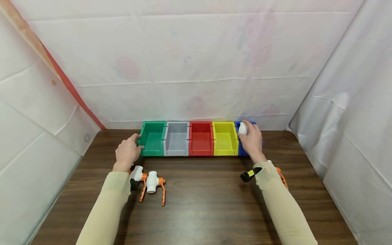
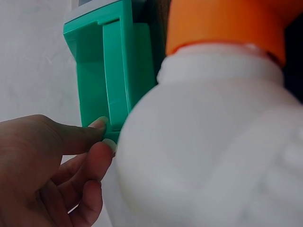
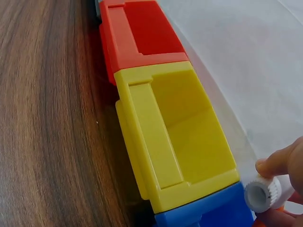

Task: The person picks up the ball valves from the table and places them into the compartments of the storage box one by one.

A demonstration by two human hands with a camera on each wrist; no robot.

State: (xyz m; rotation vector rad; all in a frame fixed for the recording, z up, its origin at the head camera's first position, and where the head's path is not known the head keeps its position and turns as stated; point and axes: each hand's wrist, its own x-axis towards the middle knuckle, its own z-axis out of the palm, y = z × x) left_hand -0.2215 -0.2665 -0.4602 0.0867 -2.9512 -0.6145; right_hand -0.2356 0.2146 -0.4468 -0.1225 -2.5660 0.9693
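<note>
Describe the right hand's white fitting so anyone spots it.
On the dark wooden table, follow the row of five bins to the blue bin at its right end. The right hand grips the white fitting, its ribbed, hollow end showing. Its neighbours, white valves with orange handles, lie on the table; only this one is held.

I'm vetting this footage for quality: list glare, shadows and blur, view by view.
Head: pale glare on the near tabletop, soft shadows beside the left sleeve and right sleeve; left wrist: the near white valve looks soft; right wrist: dark shadow beside the yellow bin.
</note>
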